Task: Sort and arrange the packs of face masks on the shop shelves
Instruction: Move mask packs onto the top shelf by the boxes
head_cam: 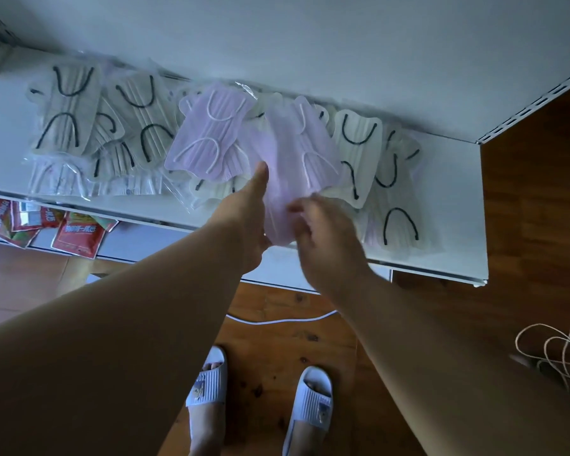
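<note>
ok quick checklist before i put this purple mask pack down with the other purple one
1. Held purple pack gripped by both the left hand and the right hand: ok.
2. Other purple pack in plain view, just left of the held one: ok.
3. Landing spot flat and bare: not ok, it lies tilted on grey packs.
4. Colours already separated on the white shelf: not ok, cream packs with black loops sit mixed in at the right.
5. How many packs are in the grip: cannot tell, blurred.
</note>
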Motion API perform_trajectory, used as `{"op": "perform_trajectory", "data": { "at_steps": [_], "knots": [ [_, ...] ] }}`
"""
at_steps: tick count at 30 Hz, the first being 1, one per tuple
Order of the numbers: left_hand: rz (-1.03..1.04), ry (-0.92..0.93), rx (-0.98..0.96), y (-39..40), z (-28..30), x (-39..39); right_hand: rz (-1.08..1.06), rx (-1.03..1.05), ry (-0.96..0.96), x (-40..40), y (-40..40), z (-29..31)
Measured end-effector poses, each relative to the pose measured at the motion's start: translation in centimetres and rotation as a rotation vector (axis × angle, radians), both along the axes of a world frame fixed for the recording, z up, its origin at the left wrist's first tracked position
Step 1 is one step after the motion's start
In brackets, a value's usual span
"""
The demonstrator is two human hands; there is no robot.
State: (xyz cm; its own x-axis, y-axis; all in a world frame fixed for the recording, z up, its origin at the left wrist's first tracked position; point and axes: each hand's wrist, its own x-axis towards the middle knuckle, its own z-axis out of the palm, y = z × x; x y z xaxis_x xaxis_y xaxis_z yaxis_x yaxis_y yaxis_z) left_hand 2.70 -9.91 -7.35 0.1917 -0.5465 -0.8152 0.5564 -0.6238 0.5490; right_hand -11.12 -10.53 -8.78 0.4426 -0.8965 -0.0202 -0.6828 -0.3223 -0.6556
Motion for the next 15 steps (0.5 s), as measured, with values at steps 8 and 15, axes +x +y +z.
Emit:
{"op": "perform_trajectory", "data": {
  "at_steps": [8, 15],
  "knots": [
    [-0.1, -0.585, 0.045, 1.1, -1.4, 3.2, 0.043, 0.203, 0.599, 2.4, -4.7, -1.9],
    [-0.125, -0.536, 0.048, 1.2, -1.5, 4.0, -0.21, -0.033, 0.203, 2.8, -4.2, -2.1]
  ]
}}
